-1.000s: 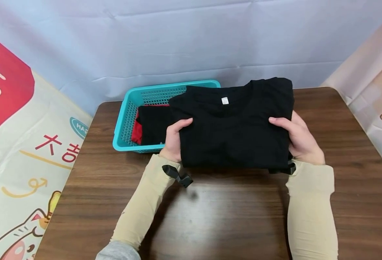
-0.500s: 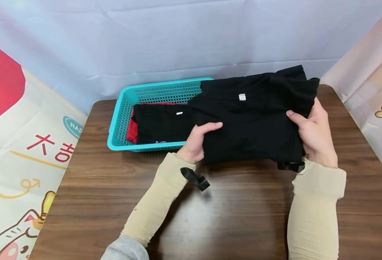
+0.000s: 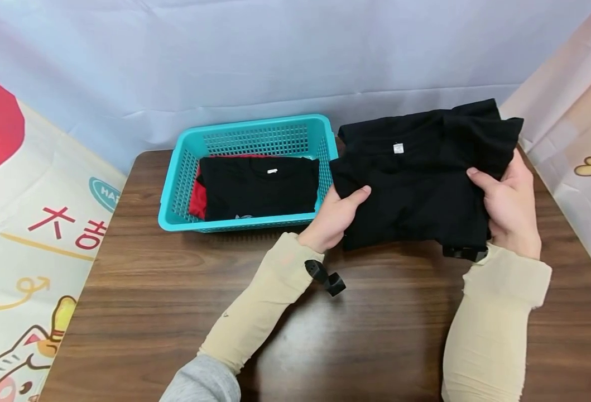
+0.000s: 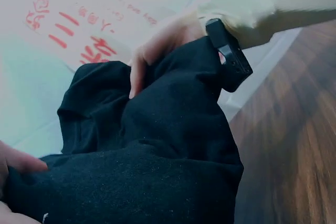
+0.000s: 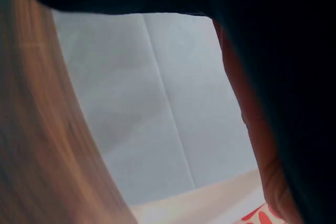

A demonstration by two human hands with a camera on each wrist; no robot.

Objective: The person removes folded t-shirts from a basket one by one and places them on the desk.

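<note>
A folded black T-shirt [image 3: 416, 190] with a small white neck label hangs above the table, right of the basket. My left hand [image 3: 335, 218] grips its left side, thumb on top and the other fingers hidden beneath. On the opposite side my right hand [image 3: 513, 206] holds the shirt the same way, thumb over the cloth. In the left wrist view the black cloth [image 4: 152, 129] sags in loose folds between both hands. Dark cloth [image 5: 283, 51] covers much of the right wrist view, with part of a finger [image 5: 252, 114] along its edge.
A turquoise plastic basket [image 3: 235, 224] stands at the back left of the wooden table [image 3: 174, 290]. Inside lies another folded black T-shirt [image 3: 262, 190], with red cloth [image 3: 198, 200] showing under it. A pale curtain [image 3: 255, 61] rises behind the table.
Both hands have carried the black T-shirt rightward, away from over the basket. The basket's right end and the shirt inside are now uncovered. The held shirt's upper right corner has folded and tilted.
</note>
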